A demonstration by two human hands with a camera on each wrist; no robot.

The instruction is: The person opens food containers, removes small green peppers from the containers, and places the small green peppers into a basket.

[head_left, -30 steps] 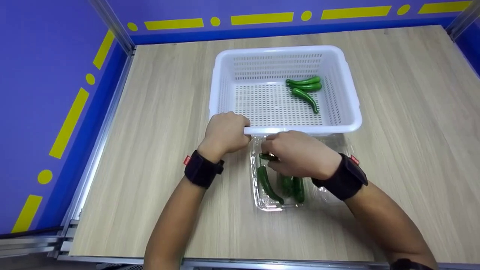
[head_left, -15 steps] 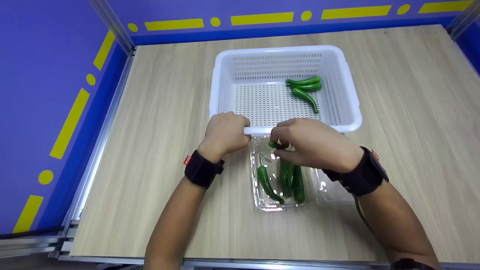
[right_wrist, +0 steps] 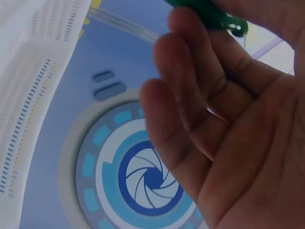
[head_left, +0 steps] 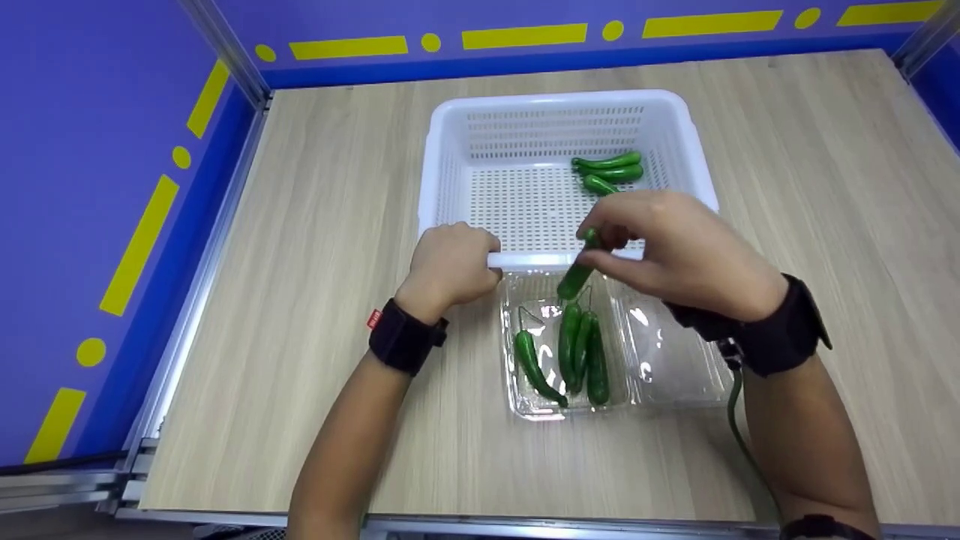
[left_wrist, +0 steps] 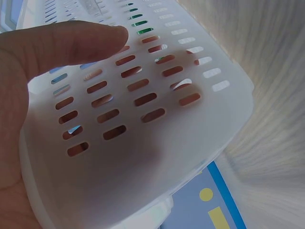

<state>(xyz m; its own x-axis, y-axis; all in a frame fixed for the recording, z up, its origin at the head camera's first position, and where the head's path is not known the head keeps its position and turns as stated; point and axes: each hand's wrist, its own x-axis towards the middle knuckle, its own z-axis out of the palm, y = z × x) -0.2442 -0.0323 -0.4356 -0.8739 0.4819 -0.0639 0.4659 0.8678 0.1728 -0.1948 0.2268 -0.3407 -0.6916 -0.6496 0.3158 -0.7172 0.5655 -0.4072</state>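
Pepper held over the near rim of the basket, long axis slanting down toward the tray.

The right hand (head_left: 679, 251) pinched a green pepper (head_left: 579, 271) near its upper end, the grip clamped on it between thumb and fingertips; the pepper hung tilted, its lower tip pointing back toward the clear plastic tray (head_left: 660, 367), where four more peppers (head_left: 581, 352) lay side by side. The white basket (head_left: 450, 150) lay just beyond the grip, away from the person, with three peppers (head_left: 609, 171) resting in its far right corner. The left hand (head_left: 450, 264) gripped the basket's near rim, fingers curled over the edge, on the wooden worktop (head_left: 315, 300). The right hand was the nearer one to the pepper.
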